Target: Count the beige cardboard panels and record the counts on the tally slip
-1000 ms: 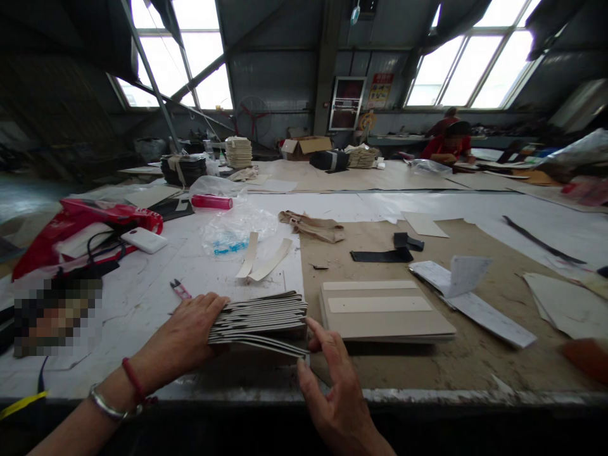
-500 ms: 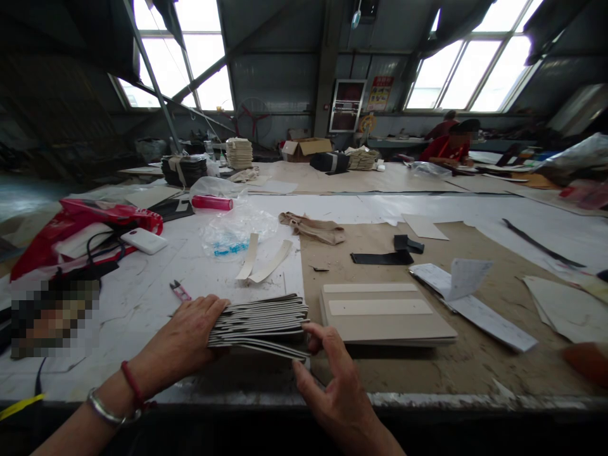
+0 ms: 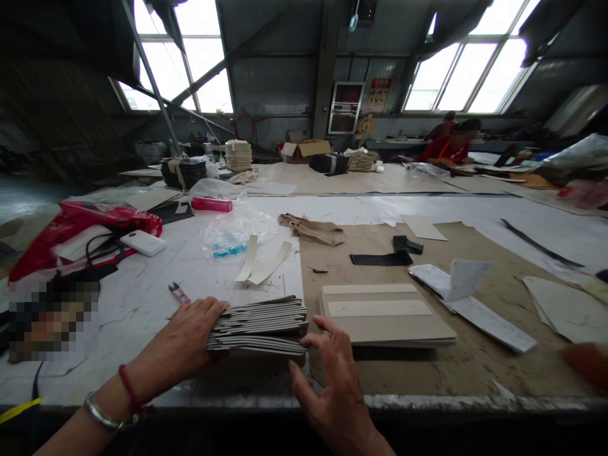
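My left hand (image 3: 192,332) is closed around the left end of a stack of thin grey-and-beige panels (image 3: 261,324), whose layered edges face me. Its thumb and lower fingers are hidden from view. My right hand (image 3: 330,373) is beside the stack's right end, with thumb and fingers spread; the index fingertip is at or very near the panel edges. To the right lies a neat pile of beige panels (image 3: 384,328) with two pale strips across the top one. Pink-handled thread snips (image 3: 179,292) rest just beyond my left hand.
Two curved cream strips (image 3: 270,263), a clear plastic bag (image 3: 237,228) and a tan cloth (image 3: 311,229) lie farther back. Black strips (image 3: 382,258) and an open notebook (image 3: 451,291) are to the right. A red bag (image 3: 85,231) and white phone (image 3: 142,242) sit left. A person in red (image 3: 444,149) is across the room.
My right hand's thumb has come away from the lower panels, and its fingers have spread. The lower panels, fanned downward before, now lie closer to the rest. My left hand keeps its hold.
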A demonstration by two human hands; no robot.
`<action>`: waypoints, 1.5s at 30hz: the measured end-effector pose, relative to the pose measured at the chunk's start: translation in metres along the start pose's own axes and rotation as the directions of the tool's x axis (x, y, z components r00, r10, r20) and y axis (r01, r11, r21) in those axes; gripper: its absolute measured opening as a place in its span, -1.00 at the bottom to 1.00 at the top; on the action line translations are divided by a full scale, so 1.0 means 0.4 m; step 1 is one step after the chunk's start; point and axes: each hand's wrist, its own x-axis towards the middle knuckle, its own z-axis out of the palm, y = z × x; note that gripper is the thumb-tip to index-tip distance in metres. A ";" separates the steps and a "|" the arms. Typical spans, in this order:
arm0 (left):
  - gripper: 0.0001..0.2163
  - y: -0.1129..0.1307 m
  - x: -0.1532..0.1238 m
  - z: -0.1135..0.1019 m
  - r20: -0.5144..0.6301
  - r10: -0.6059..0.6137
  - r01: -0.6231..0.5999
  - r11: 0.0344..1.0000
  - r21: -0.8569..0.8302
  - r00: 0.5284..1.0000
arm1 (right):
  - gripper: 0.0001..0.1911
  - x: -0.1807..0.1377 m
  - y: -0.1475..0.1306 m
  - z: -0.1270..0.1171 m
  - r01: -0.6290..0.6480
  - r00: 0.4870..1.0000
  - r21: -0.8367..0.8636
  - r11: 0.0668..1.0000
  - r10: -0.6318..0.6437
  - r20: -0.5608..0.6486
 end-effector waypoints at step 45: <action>-0.61 -0.010 0.001 0.015 -0.034 0.004 -0.005 0.999 -0.045 0.999 | -0.54 0.058 0.024 -0.011 0.078 0.980 -0.014 0.997 -0.074 0.187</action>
